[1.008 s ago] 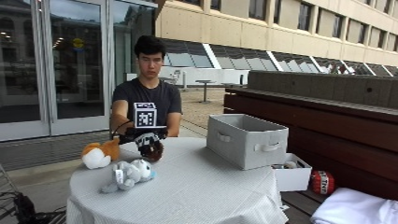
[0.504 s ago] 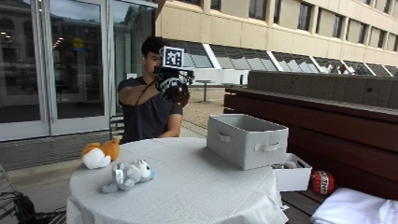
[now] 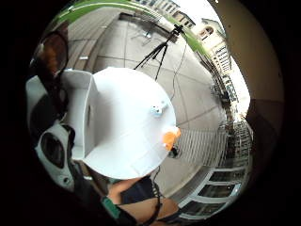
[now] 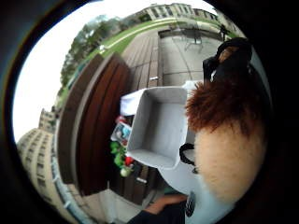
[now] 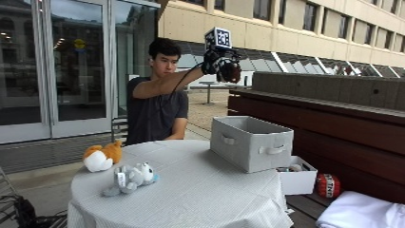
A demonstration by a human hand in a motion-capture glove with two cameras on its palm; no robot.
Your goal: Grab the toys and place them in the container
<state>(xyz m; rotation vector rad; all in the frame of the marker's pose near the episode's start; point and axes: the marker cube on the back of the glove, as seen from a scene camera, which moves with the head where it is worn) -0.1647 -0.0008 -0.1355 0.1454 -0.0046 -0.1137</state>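
My gloved right hand (image 5: 216, 62) is raised high above the table, over the near end of the grey fabric container (image 5: 251, 141), and grips a small brown furry toy (image 5: 229, 72). The toy's brown and tan fur (image 4: 224, 135) fills much of the thumb side palm view, with the open, empty container (image 4: 159, 126) below it. An orange and white plush toy (image 5: 101, 156) sits at the table's left edge. A grey and white plush toy (image 5: 131, 177) lies in front of it. Both toys show small on the round white table (image 3: 127, 122) in the little finger side view.
A white cloth covers the round table (image 5: 190, 190). A wooden bench (image 5: 329, 137) runs behind the container, with a small white box (image 5: 297, 178) and a red ball (image 5: 327, 184) beside the table. A tripod (image 3: 157, 49) stands on the paving further off.
The hand picked the brown toy up off the table beside the orange plush, lifted it to head height, then carried it right, above the container.
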